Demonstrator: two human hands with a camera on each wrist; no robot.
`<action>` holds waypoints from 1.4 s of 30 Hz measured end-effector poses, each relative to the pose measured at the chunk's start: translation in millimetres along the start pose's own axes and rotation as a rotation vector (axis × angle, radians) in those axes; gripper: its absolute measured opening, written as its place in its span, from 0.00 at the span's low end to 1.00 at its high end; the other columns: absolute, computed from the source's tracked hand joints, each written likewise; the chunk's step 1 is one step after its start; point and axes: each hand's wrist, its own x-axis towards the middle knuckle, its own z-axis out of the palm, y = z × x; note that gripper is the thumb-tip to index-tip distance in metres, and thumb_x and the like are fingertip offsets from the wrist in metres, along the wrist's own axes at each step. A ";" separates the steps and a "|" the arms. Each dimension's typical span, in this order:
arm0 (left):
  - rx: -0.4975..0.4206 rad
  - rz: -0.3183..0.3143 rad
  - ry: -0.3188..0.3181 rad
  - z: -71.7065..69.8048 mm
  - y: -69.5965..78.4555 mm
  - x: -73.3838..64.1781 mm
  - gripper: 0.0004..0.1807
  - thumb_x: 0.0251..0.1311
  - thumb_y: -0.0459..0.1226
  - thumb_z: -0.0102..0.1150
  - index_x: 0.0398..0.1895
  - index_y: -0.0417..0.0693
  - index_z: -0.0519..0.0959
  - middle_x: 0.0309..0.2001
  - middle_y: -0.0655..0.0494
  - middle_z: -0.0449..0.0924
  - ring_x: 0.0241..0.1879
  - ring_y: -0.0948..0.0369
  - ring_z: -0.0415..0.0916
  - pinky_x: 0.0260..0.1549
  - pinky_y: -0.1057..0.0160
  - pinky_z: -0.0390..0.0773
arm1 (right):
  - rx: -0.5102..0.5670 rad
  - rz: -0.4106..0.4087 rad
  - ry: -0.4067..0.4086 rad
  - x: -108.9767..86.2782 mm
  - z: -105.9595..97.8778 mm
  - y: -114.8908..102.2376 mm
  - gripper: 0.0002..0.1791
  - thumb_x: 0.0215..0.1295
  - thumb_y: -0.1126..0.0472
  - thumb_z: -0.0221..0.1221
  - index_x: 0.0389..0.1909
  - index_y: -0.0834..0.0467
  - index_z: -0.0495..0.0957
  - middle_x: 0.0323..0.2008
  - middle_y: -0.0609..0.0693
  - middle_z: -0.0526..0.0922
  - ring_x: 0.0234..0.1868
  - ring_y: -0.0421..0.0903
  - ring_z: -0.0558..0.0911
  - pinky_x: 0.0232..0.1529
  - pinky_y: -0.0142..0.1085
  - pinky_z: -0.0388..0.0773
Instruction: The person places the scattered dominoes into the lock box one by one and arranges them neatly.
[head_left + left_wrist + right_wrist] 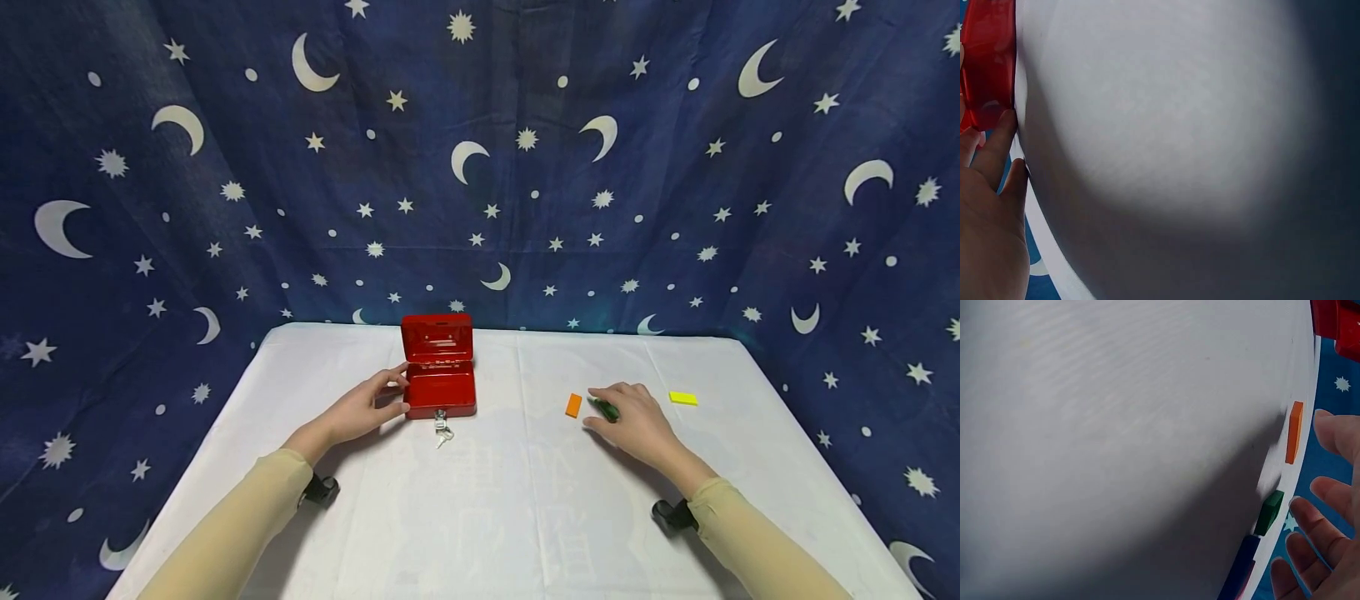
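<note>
A small red metal cash box (461, 411) stands at the left with its lid (437, 340) raised. My left hand (354, 410) rests against the box's left side, thumb by the front corner and fingers further back. A lock with keys (442, 429) hangs at the box's front. On the right, my right hand (633, 423) hovers over a green block (604, 409), fingers spread and slightly bent. The right wrist view shows the green block (1269, 513) on the cloth, apart from the fingertips (1297, 503). An orange block (573, 406) lies just left of that hand.
A yellow block (683, 398) lies right of my right hand. Beyond the green block, the right wrist view shows a blue block (1239, 567) and a dark pink one (1247, 579) beside it. A white cloth (465, 517) covers the table; a starry blue curtain (480, 208) hangs behind.
</note>
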 end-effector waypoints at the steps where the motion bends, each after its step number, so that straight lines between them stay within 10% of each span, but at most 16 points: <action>1: -0.007 0.004 -0.001 -0.2 0.3 -0.2 0.23 0.68 0.49 0.64 0.61 0.56 0.71 0.80 0.61 0.54 0.72 0.50 0.66 0.69 0.38 0.61 | -0.005 0.003 -0.004 1.3 0.4 -0.5 0.34 0.63 0.42 0.69 0.66 0.53 0.78 0.58 0.57 0.80 0.57 0.58 0.73 0.56 0.57 0.70; 42: 0.024 0.004 0.013 1.3 -2.1 0.2 0.20 0.68 0.52 0.63 0.57 0.59 0.72 0.80 0.63 0.53 0.72 0.52 0.66 0.69 0.38 0.61 | -0.027 0.056 0.009 21.2 11.7 -6.6 0.25 0.56 0.41 0.73 0.49 0.53 0.87 0.46 0.52 0.81 0.47 0.54 0.72 0.47 0.53 0.68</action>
